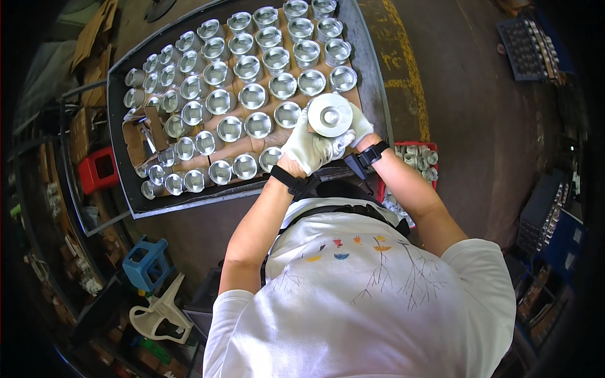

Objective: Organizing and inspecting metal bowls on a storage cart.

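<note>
Above the near right part of the tray, both my white-gloved hands hold one silvery metal piston [329,115], its round face with a central recess turned up. My left hand [310,148] is closed round its left and near side. My right hand [359,126] grips it from the right, its fingers partly hidden behind the piston. Several more shiny pistons [253,96] stand in rows on brown cardboard in a large dark metal tray [372,57]. The piston nearest my left hand [272,157] stands just left of its wrist.
A cardboard box [133,143] with a tool-like metal item lies at the tray's left. Beyond its left side are a red stool [97,170], a blue stool [148,263] and a white plastic chair [162,313]. A red crate [436,151] of metal parts stands by my right forearm.
</note>
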`<state>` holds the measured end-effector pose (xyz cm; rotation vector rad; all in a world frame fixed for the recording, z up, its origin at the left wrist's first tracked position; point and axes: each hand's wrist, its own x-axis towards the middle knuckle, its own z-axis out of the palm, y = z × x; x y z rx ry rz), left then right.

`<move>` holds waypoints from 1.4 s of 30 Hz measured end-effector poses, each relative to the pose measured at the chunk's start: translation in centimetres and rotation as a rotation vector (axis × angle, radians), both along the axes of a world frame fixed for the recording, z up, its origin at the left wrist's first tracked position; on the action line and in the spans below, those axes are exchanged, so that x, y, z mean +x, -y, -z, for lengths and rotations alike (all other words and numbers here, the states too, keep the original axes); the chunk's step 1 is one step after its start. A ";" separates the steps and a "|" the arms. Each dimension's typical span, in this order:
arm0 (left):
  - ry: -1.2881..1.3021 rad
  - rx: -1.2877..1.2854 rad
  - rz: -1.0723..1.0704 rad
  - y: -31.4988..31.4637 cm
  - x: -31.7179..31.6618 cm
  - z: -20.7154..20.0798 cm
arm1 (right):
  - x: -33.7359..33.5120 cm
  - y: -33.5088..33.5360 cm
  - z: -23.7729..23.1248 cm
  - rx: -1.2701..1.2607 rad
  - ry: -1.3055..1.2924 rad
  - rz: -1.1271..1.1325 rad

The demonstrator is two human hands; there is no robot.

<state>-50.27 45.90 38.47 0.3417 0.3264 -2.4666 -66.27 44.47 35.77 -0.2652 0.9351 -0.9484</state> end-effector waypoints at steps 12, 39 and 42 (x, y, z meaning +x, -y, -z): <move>0.261 -0.355 0.000 -0.7 -0.1 -1.5 | -1.3 -0.2 5.7 -0.039 0.126 -0.001; 0.328 -0.043 -0.108 1.2 2.8 0.6 | -4.1 1.5 -2.0 -1.364 -1.600 -0.797; 0.288 -0.056 -0.097 1.2 3.2 1.0 | -3.6 1.3 -2.3 -1.165 -1.358 -0.669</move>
